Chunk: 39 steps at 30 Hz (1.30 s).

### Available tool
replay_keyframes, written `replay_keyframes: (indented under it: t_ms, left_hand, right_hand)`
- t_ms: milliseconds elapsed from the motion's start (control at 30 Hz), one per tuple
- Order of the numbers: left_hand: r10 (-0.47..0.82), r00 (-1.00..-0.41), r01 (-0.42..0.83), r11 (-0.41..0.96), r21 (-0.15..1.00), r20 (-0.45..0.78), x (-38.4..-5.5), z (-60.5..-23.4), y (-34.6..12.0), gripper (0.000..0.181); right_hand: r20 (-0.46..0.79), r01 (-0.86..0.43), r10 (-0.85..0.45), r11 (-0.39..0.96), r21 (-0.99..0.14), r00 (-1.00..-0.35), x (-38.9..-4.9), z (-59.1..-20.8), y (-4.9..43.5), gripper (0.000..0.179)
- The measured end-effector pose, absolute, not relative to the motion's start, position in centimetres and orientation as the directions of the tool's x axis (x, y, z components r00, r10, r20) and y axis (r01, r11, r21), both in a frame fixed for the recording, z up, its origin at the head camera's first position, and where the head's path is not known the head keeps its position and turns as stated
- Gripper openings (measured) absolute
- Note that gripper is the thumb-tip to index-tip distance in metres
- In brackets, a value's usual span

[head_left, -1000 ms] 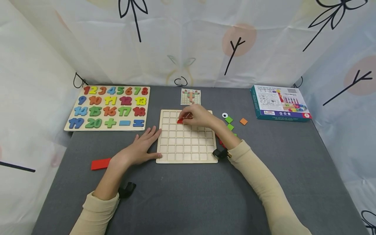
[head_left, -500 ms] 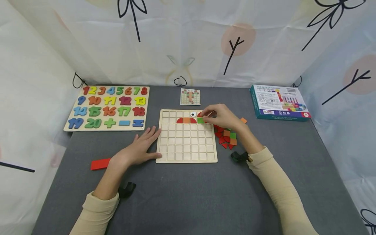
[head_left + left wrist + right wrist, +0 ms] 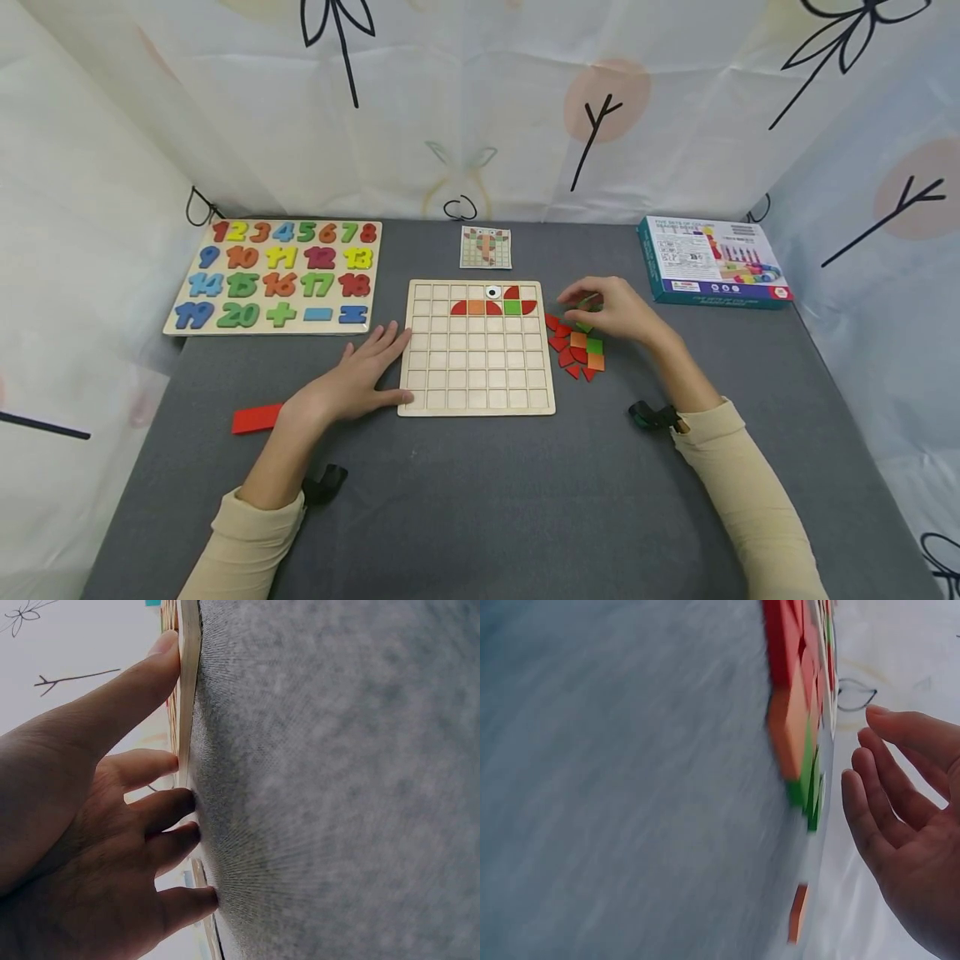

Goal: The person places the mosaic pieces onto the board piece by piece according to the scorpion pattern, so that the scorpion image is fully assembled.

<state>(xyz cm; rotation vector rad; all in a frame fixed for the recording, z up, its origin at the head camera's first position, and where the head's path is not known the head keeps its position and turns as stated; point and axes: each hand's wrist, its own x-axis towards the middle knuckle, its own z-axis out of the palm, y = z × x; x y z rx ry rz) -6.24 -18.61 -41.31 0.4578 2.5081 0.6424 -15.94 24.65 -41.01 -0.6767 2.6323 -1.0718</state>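
Grey cloth (image 3: 465,508) spreads below. My right hand (image 3: 615,310), fingers relaxed and empty, hovers over the loose pieces (image 3: 577,340) beside the board (image 3: 477,380), partly covering them; my left hand (image 3: 356,377), fingers spread, touches the board's left edge. My left wrist (image 3: 306,410) overlaps a red block (image 3: 253,419). Farther back: card (image 3: 486,247), number puzzle (image 3: 298,285), box (image 3: 712,262).

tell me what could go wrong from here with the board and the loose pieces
The right grip hangs near tightly clustered loose pieces, so picking one could scatter others. The left grip touches the left edge of the board; a push might slide it into those pieces, which lie close by its right edge.
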Motion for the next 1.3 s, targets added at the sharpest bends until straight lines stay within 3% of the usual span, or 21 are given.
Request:
replay_keyframes:
  t_ms: [333,1300]
  left_hand:
    - [0.446,-0.817,0.195,0.809,0.554,-0.365,-6.2,-41.7,-19.0,0.107]
    - [0.425,-0.817,0.196,0.841,0.505,-0.39,-6.2,-41.2,-18.5,0.104]
  right_hand:
    - [-0.114,-0.3,-0.483,0.693,-0.656,-0.868,-15.0,-41.3,27.2,0.032]
    - [-0.14,-0.33,-0.507,0.722,-0.608,-0.85,-15.6,-41.3,27.6,0.029]
